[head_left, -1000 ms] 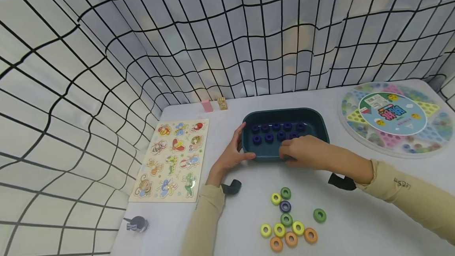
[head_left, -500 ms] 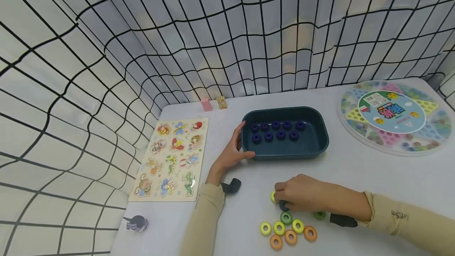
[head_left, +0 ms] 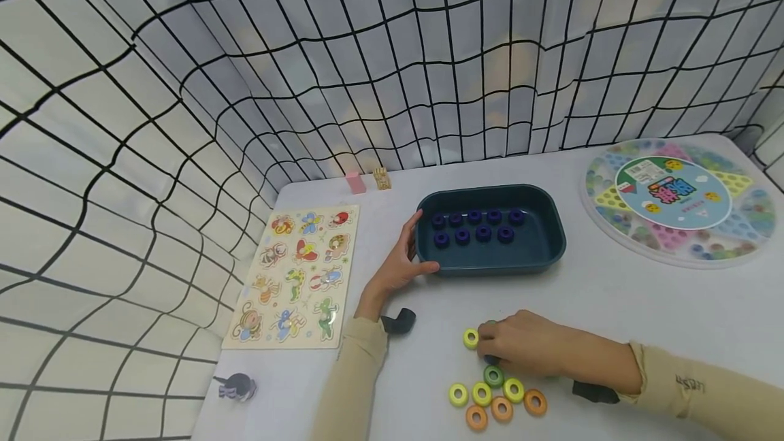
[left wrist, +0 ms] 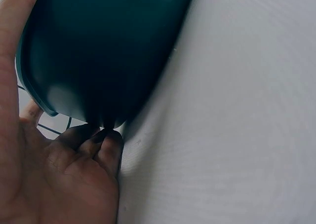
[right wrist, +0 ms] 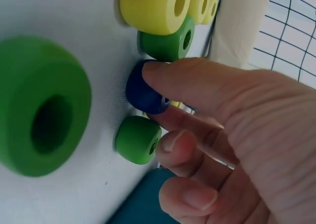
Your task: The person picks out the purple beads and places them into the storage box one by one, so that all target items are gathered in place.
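My left hand (head_left: 397, 269) holds the left end of a dark teal tray (head_left: 539, 243), thumb at its front edge and fingers around its side. In the left wrist view the fingertips are against the end of the tray (left wrist: 98, 46). Several dark blue rings (head_left: 483, 233) sit inside it in two rows. My right hand (head_left: 529, 342) is down at the loose beads in front of the tray. It pinches a blue bead (right wrist: 140, 88) between thumb and index finger, close to the table, while the other fingers curl loosely. Green beads (right wrist: 136, 140) lie right beside it.
Yellow rings (head_left: 481, 394) and orange rings (head_left: 501, 409) lie near the front. A puzzle board (head_left: 294, 278) with insect pictures is on the left, and a round game box (head_left: 674, 196) at the right. Small pink (head_left: 355, 182) and grey (head_left: 237, 386) objects stand farther out.
My right hand has come from inside the tray to the loose beads and now pinches the blue one. A yellow ring has shifted slightly left. The left hand stays on the tray.
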Demonstrator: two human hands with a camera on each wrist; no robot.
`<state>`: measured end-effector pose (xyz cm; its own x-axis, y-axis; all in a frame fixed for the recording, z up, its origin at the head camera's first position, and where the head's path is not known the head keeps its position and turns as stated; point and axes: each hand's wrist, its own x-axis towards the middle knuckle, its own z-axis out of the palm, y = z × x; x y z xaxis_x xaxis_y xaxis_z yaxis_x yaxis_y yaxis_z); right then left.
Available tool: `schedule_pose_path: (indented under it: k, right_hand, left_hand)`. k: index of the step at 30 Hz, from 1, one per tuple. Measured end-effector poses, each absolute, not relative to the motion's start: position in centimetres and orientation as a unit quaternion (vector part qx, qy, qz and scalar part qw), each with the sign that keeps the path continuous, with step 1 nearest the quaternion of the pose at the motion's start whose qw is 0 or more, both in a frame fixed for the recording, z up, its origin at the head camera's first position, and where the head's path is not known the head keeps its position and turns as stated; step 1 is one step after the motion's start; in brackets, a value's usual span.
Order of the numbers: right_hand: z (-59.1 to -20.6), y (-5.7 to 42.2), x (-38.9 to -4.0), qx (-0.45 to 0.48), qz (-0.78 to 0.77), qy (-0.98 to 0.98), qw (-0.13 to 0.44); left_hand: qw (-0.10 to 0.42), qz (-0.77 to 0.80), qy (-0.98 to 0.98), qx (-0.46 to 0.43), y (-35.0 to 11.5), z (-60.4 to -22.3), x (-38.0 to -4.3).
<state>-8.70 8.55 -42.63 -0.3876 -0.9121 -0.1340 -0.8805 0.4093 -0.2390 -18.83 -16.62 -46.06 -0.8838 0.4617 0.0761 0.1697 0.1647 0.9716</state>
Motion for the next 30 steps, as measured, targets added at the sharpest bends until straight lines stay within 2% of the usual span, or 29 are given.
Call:
schedule_pose_path:
  k: [8, 15, 18, 23, 30]
  right_hand:
    - [-42.3, 9.2, -8.3, -0.529, -0.044, 0.837, 0.128]
    - [-40.2, 10.6, -9.1, -0.486, -0.076, 0.853, 0.171]
    - [-39.2, 11.3, -10.1, -0.47, -0.096, 0.86, 0.173]
    - [-37.7, 12.5, -12.5, -0.445, -0.12, 0.876, 0.143]
    - [-36.2, 13.6, -17.2, -0.4, -0.097, 0.905, 0.108]
  left_hand:
    - [0.125, 0.606, 0.756, 0.212, -16.7, -46.2, -19.0]
    - [0.125, 0.604, 0.758, 0.211, -16.6, -46.1, -19.0]
    - [0.124, 0.605, 0.758, 0.211, -16.7, -46.1, -19.0]
    - [0.12, 0.606, 0.757, 0.214, -16.8, -46.0, -19.0]
    - [0.122, 0.604, 0.757, 0.218, -16.8, -46.0, -18.8]
